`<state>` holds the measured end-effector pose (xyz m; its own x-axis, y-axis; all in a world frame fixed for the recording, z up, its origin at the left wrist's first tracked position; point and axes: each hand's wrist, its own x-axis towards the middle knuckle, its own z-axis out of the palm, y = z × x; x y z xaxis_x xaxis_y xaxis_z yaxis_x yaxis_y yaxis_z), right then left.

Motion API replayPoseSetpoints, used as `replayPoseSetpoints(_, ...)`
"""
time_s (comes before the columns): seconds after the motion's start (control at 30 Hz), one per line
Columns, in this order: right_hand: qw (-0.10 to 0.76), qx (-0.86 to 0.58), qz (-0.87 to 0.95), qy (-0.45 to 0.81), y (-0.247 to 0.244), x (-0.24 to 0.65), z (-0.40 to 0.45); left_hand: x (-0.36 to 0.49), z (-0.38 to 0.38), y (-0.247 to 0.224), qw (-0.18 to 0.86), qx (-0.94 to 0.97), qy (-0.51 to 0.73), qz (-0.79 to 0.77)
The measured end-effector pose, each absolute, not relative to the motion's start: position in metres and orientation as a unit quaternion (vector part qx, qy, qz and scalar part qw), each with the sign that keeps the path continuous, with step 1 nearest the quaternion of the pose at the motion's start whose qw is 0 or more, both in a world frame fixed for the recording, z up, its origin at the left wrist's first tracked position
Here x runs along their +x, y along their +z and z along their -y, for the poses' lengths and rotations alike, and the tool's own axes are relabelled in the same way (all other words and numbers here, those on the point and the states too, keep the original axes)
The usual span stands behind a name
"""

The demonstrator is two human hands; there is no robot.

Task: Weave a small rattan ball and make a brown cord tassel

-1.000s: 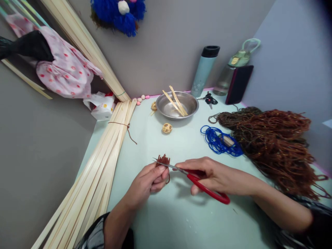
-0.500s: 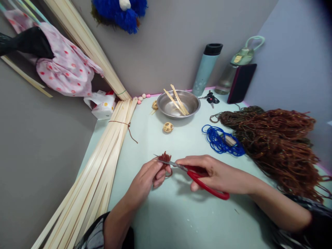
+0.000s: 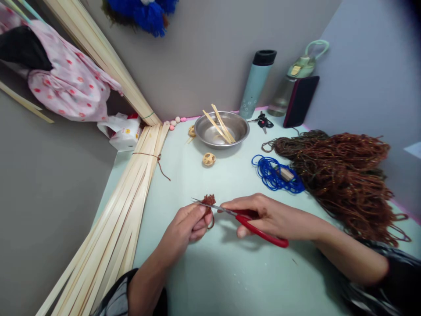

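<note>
My left hand (image 3: pixel 187 224) pinches a small bundle of reddish-brown yarn (image 3: pixel 209 200), whose short cut ends stick up above the fingers. A loop of the same yarn hangs below the fingertips. In my right hand (image 3: pixel 263 215) are red-handled scissors (image 3: pixel 263 233), with fingers wrapped round the handles. The blades cross the yarn bundle just above my left thumb, their tips showing on its far left side. Beyond the hands a small woven ball (image 3: pixel 208 159) lies on the pale green table (image 3: pixel 210 272).
A metal bowl (image 3: pixel 222 145) holding flat strips stands at the back. Blue cord (image 3: pixel 276 175) and a heap of brown yarn (image 3: pixel 345 175) lie right. Long pale strips (image 3: pixel 128 210) lean at left. A tumbler (image 3: pixel 258 83), a clear bottle (image 3: pixel 279 98) and a phone (image 3: pixel 301 102) stand behind.
The scissor blades now reach across the yarn, with their tips showing farther left. The camera view has shifted slightly, so the surroundings appear a little farther left and higher.
</note>
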<state>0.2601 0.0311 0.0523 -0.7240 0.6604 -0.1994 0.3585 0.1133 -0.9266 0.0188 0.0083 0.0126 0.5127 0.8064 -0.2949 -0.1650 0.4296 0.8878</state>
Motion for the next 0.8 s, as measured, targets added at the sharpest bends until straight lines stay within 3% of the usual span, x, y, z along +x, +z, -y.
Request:
replayPoseSetpoints(0.27,0.115,-0.352,0.789,0.490,0.0536,0.2534,-0.0310,0.0245,-0.0100,0.0118,0.755,0.445,0.301,-0.375)
replayPoseSetpoints(0.57,0.116,-0.343,0.690,0.627,0.0496,0.2565,-0.0326,0.0233,-0.0095,0.0115,0.766,0.432,0.291,-0.378)
replayPoseSetpoints(0.8,0.100,-0.346,0.786,0.502,0.0496,0.2584,-0.0345,0.0195,-0.0105,0.0113,0.767,0.450,0.280,-0.362)
